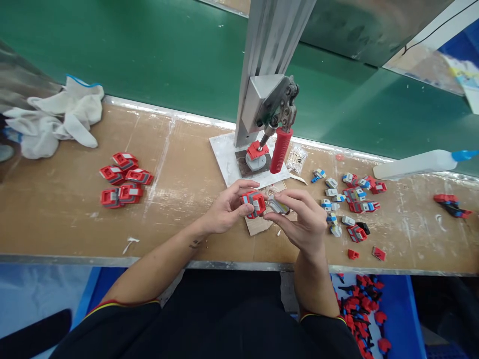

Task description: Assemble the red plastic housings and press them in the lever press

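Observation:
My left hand point(230, 207) is closed around a red and grey plastic part point(255, 204). Right beside it, my right hand point(303, 217) pinches a smaller grey and white plastic part point(279, 205) between thumb and fingers. The two parts are close together, above a piece of cardboard point(258, 227) on the bench. Just beyond my hands stands a toggle clamp with a red handle point(281, 149). Under its tip a red piece point(257, 149) rests on a light grey block point(256, 161).
Several red and grey parts point(129, 193) lie on the left, near white gloves point(75, 109). Small grey and blue parts point(331, 193) and red ones are scattered on the right. A white bottle point(415, 165) lies behind them. Below the bench edge, a blue bin point(402, 314) holds red and black pieces.

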### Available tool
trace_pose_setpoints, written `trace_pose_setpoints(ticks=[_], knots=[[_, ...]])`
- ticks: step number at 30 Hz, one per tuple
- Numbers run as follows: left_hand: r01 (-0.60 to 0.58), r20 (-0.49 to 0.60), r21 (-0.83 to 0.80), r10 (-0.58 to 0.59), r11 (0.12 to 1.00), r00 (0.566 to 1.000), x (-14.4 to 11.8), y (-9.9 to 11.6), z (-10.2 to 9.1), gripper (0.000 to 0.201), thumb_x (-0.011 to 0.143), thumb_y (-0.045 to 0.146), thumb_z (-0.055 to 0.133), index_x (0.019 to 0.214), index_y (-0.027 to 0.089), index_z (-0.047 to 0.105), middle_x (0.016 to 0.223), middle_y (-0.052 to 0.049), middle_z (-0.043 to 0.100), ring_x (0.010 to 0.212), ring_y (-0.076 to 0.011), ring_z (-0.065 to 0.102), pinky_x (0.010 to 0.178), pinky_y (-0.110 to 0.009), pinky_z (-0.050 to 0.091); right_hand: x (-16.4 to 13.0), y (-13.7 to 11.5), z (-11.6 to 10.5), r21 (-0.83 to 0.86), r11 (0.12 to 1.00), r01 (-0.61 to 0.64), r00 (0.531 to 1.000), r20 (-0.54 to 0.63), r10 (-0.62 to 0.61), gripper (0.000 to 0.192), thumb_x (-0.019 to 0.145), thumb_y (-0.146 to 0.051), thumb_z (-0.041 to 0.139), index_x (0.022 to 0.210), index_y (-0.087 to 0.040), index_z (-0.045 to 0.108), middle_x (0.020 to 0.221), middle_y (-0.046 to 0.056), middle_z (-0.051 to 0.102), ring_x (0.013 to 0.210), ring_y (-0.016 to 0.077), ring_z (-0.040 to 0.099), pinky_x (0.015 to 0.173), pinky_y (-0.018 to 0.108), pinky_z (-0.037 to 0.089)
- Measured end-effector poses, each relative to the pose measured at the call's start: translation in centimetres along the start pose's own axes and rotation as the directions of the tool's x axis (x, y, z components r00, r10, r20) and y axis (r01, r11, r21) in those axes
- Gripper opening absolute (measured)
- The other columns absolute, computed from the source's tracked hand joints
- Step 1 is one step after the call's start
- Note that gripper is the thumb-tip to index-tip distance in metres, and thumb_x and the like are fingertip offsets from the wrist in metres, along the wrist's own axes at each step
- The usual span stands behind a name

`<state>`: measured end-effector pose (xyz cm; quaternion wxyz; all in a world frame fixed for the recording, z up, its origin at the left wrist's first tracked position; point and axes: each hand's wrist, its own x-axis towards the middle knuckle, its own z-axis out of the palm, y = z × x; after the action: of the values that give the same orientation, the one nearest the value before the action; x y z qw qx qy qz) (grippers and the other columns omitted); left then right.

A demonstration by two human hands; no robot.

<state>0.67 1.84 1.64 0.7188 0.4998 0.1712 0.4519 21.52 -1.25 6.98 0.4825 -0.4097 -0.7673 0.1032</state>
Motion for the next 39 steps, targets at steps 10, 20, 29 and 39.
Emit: trace_pose_setpoints(ticks=[10, 20, 29, 39], knots=[[0.094, -0.004, -0.021, -0.094, 0.995, 0.996, 0.2, 0.4, 0.0, 0.045, 0.094, 0.048, 0.079, 0.124, 0.022, 0.056, 0.11, -0.011, 0.081, 0.082, -0.019, 0.081, 0.071, -0.026, 0.062, 0.2, -0.5, -0.4, -0.047, 0.999, -0.002, 0.994, 0.112, 0.007, 0.048, 0.093, -0.02, 0.076, 0.139, -0.032, 0.069, 0.107, 0.007, 0.077, 0.092, 0.0218, 0.077, 0.077, 0.035, 0.068], [0.12, -0.05, -0.026, -0.121, 0.992, 0.991, 0.4, 0.3, 0.1, 0.046, 0.089, 0.049, 0.084, 0.113, 0.021, 0.057, 0.102, -0.008, 0.081, 0.079, -0.0173, 0.079, 0.068, -0.026, 0.062, 0.5, -1.4, -1.1, -0.191, 0.972, 0.133, 0.972, 0.215, -0.091, 0.037, 0.096, -0.015, 0.073, 0.129, -0.028, 0.069, 0.105, 0.008, 0.079, 0.088, 0.02, 0.077, 0.075, 0.033, 0.068], [0.071, -0.059, 0.085, -0.066, 0.994, 0.996, 0.3, 1.0, 0.1, 0.039, 0.091, 0.049, 0.081, 0.108, 0.017, 0.066, 0.109, -0.014, 0.082, 0.091, -0.022, 0.081, 0.074, -0.029, 0.066, 0.7, -1.3, -0.5, -0.112, 0.983, 0.148, 0.971, 0.204, -0.123, 0.03, 0.093, -0.015, 0.077, 0.119, -0.027, 0.073, 0.094, 0.005, 0.078, 0.08, 0.0182, 0.077, 0.067, 0.03, 0.066], [-0.053, -0.105, 0.234, 0.079, 0.971, 0.991, 0.2, 0.7, 0.5, 0.061, 0.082, 0.041, 0.091, 0.136, 0.023, 0.068, 0.124, -0.012, 0.071, 0.105, -0.0225, 0.076, 0.09, -0.032, 0.066, -0.5, -0.3, 1.4, -0.126, 0.982, 0.142, 0.99, 0.037, -0.138, 0.04, 0.089, -0.019, 0.081, 0.126, -0.031, 0.071, 0.087, 0.003, 0.074, 0.073, 0.0186, 0.072, 0.064, 0.032, 0.063]])
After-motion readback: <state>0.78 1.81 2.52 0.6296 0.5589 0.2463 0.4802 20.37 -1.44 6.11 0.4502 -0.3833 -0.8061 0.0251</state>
